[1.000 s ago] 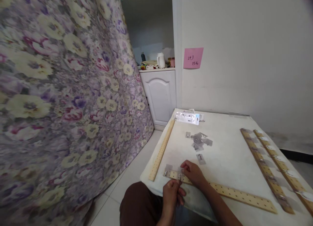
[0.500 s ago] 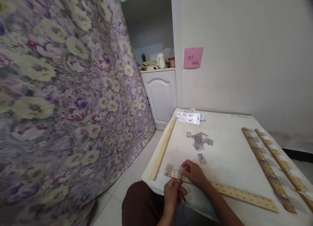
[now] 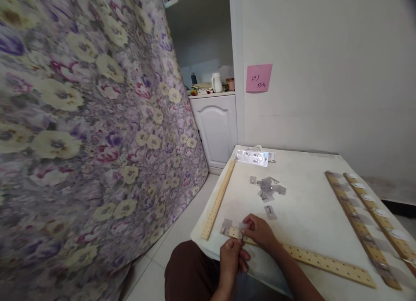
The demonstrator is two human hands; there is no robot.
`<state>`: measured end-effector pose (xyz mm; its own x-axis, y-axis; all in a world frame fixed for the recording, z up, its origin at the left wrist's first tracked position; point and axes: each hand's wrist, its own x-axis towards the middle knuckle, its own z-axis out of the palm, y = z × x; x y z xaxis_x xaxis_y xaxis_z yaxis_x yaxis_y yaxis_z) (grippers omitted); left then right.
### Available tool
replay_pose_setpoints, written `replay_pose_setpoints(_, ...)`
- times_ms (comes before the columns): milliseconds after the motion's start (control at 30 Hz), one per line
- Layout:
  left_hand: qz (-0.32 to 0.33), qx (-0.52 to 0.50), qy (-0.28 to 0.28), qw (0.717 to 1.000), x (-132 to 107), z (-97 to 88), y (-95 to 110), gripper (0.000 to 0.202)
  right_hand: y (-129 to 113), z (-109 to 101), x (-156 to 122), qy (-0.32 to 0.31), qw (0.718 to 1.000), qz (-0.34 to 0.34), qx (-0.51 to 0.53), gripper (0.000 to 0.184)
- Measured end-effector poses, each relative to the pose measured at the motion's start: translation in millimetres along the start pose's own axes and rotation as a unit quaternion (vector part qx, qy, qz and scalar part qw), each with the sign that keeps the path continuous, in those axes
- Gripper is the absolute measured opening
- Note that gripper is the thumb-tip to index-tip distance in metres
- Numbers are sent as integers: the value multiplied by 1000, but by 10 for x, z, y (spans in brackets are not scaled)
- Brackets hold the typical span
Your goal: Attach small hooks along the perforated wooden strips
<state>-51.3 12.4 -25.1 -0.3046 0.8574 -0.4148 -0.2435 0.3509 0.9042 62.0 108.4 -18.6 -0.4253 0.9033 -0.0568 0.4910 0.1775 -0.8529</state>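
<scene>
left hand: your left hand (image 3: 232, 257) has its fingertips pinched together on a tiny hook (image 3: 240, 237), right at the near end of the strip (image 3: 312, 260).

right hand: your right hand (image 3: 260, 231) has its fingers bunched down on the strip, touching or just beside that hook. Honestly can't tell if it's gripping or only pressing.

where the hook is: between your two sets of fingertips, low against the strip's top face, near the table (image 3: 305, 205) edge closest to you.

how it'll handle: looks like a small metal hook on a clear backing, so I'd guess featherlight, a bit slippery and easy to flick away. Pinch it by the edges of the backing, not the metal bit.

strip: wooden-looking, full of holes, probably stiff and light. It lies flat and slants off to your right, so a finger on top should keep it steady.

nearby: another clear pad (image 3: 225, 226) sits at the strip's very end, left of your fingers. One loose piece (image 3: 270, 212) lies just past your right hand, with a pile (image 3: 269, 188) farther back.

rest: a bare strip (image 3: 218, 201) runs along the left edge, a packet (image 3: 252, 158) sits at the far edge, and two fitted strips (image 3: 355, 223) lie well apart on the right.
</scene>
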Motion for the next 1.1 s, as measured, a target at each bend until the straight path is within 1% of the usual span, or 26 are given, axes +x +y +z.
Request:
replay_pose_setpoints(567,3,15,-1,1000,24,-5,8,34,-20,-1,-12,17,1000,-6,-6,23)
replay_pose_setpoints(833,1,13,-5,1000,16,-5,12,38,-24,-10,15,9,1000,3,5,24)
replay_pose_setpoints(933,2,11,-5,1000,17,-4,10,39,-28,-15,23,3,1000,17,15,25)
replay_pose_setpoints(1100,6,8,-7,1000,4,-8,19,38,-39,-25,44,4,999,30,24,28)
